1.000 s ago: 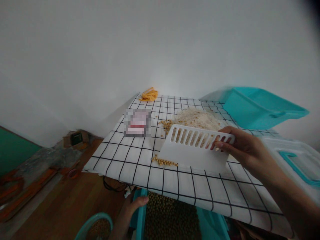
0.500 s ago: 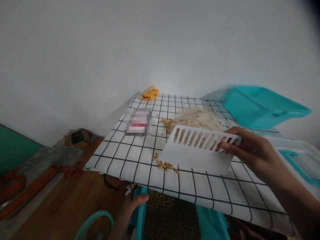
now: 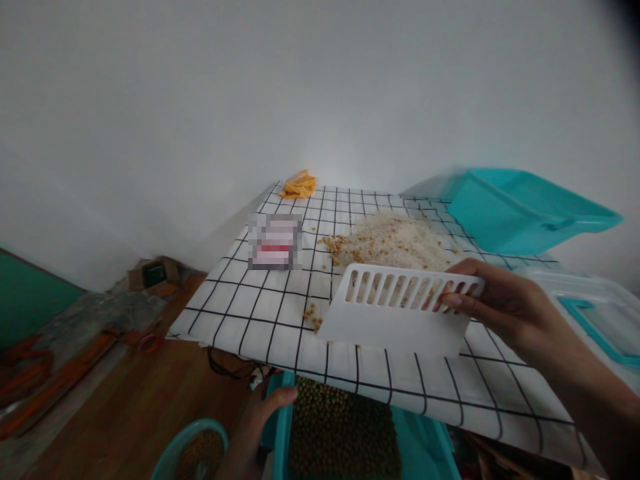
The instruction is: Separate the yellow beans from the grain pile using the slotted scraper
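My right hand (image 3: 493, 300) is closed on one end of a white plastic scraper (image 3: 390, 320) with a row of slots along its top. The scraper stands on edge on the checked tablecloth, near the front edge. A few yellow beans (image 3: 313, 312) lie at its left end; what is behind it is partly hidden. Beyond it spreads a heap of pale grains mixed with beans (image 3: 400, 240). Below the table edge, my left hand (image 3: 270, 408) grips the left rim of a teal bin (image 3: 283, 440) holding many small round beans (image 3: 345, 433). Its thumb shows on the rim; the other fingers are hidden.
A large teal container (image 3: 525, 213) stands at the back right, with a clear lid with a teal handle (image 3: 595, 327) nearer me. An orange cloth (image 3: 299, 185) and a blurred-out pink item (image 3: 275, 243) lie on the left. A teal bucket (image 3: 165, 453) stands on the floor.
The scraper in my right hand has moved slightly towards me, nearer the table's front edge. Most beans seen in front of it before are now out of sight. My left hand stays on the bin.
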Available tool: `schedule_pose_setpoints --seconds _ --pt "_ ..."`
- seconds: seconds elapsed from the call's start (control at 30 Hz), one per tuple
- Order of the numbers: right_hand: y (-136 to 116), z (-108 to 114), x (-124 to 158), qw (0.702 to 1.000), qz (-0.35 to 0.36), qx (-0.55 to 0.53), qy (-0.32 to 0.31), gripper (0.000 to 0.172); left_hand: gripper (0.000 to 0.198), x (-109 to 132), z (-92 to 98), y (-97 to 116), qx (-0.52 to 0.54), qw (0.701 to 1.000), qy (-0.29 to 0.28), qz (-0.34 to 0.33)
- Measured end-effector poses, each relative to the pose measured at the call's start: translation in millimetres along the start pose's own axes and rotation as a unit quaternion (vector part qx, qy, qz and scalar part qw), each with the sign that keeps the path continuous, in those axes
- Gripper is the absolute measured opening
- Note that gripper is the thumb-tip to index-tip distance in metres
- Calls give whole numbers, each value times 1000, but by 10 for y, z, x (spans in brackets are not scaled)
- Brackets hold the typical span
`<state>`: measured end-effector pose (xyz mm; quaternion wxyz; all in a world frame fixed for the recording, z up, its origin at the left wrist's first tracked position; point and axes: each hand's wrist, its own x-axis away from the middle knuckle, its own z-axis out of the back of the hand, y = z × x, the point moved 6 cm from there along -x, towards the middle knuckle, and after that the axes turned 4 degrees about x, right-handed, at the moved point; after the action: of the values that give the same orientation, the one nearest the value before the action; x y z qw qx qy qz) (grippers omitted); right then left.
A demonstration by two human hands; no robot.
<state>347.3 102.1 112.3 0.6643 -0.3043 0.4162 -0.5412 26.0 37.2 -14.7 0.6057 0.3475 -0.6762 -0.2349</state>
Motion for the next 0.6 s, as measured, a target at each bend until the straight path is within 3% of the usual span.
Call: schedule_pose_setpoints --seconds 0.13,0.27,0.43,0.6 --pt "44 72 10 999 2 13 29 20 16 6 65 -38 2 1000 2 0" --pt "68 67 39 1000 -6 14 10 22 18 -41 113 -105 4 1000 -1 -13" --pt "73 95 72 999 -7 29 14 23 21 -48 22 -106 45 998 6 35" --pt "103 122 134 999 -13 39 14 22 16 -18 -55 -49 58 998 0 37"
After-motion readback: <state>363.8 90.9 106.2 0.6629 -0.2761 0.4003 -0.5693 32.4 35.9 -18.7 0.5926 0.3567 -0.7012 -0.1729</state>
